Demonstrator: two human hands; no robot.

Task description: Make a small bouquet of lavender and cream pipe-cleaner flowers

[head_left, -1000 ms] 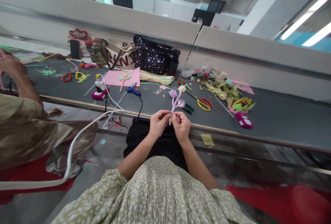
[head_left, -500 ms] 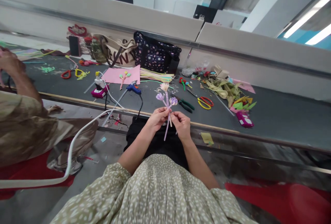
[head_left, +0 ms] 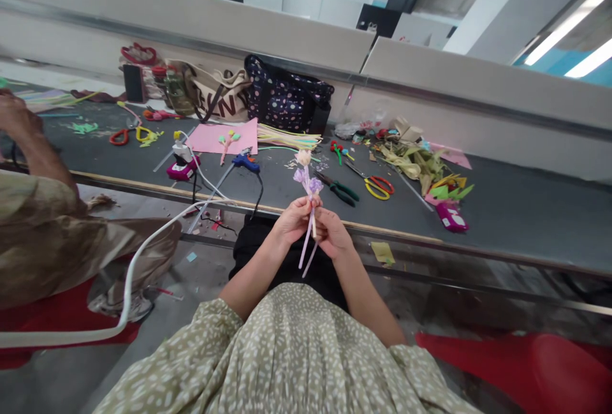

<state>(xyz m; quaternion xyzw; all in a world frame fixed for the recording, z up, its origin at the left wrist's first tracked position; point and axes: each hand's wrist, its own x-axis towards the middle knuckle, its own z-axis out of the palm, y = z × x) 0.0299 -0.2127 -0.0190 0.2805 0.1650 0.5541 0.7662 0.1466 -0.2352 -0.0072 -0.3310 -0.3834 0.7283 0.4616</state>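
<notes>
My left hand (head_left: 295, 219) pinches the stems of a small craft flower bunch (head_left: 306, 175) between thumb and fingers. The bunch has one pale cream-pink head on top and lilac heads lower down. Lilac stems (head_left: 305, 245) hang below the hands, over my lap. My right hand (head_left: 331, 230) is closed on the same stems from the right, its fingertips partly hidden behind them. Beyond the hands, on the table, lie dark green-handled pliers (head_left: 340, 191) and scissors (head_left: 377, 187) with red and yellow handles.
A blue glue gun (head_left: 246, 160) stands left of my hands near a pink sheet (head_left: 201, 136). Strips (head_left: 287, 136), bags (head_left: 287, 92) and dried husks (head_left: 415, 162) line the back. A white cable (head_left: 138, 254) crosses at left, where another person's arm (head_left: 36, 136) shows.
The flower heads have drawn closer together and the lilac ones have turned. My right hand has shifted slightly down, and a second stem now shows hanging beside the first.
</notes>
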